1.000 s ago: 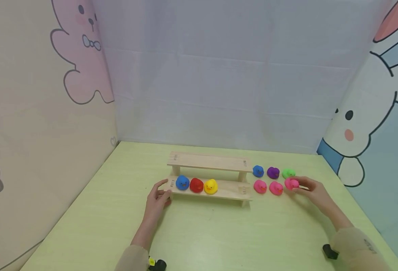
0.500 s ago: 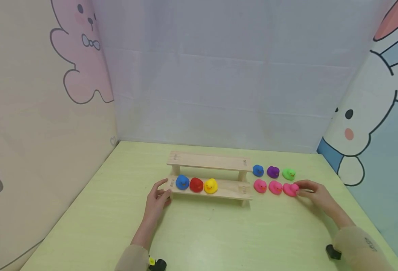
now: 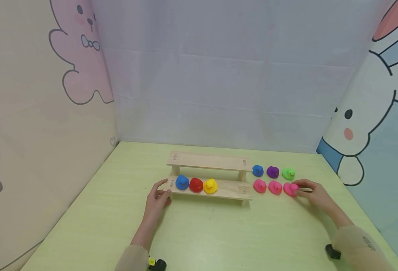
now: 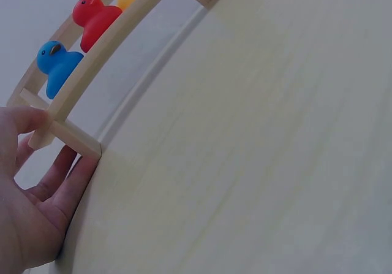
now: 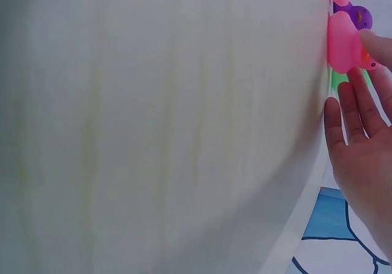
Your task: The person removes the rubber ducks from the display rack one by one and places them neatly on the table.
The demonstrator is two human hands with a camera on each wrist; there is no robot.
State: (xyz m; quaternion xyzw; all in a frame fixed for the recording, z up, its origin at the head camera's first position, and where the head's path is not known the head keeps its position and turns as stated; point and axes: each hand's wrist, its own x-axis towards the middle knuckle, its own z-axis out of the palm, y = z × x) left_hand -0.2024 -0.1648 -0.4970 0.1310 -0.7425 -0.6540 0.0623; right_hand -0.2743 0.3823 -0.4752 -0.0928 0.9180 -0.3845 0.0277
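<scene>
My left hand [image 3: 157,199] grips the left end of a two-tier wooden shelf [image 3: 231,188]. Its thumb lies on the lower board and other fingers are against the leg in the left wrist view. A blue duck [image 3: 182,182], a red duck [image 3: 196,185] and a yellow duck [image 3: 210,186] sit along that board's left part. To the right of the shelf, my right hand [image 3: 315,194] pinches the head of a pink rubber duck [image 3: 289,189] resting on the table. Two more pink ducks, one left [image 3: 260,186] and one middle [image 3: 275,187], sit in the same row.
Behind the pink row are a blue duck [image 3: 258,170], a purple duck [image 3: 273,172] and a green duck [image 3: 288,173]. The upper board [image 3: 209,160] of the shelf carries no ducks. A white curtain [image 3: 199,82] hangs behind the table [image 3: 199,233].
The right hand has lowered the pink duck toward me, from in front of the green duck into line with the other pink ones. Lately its head has shifted slightly left. The left hand stays put.
</scene>
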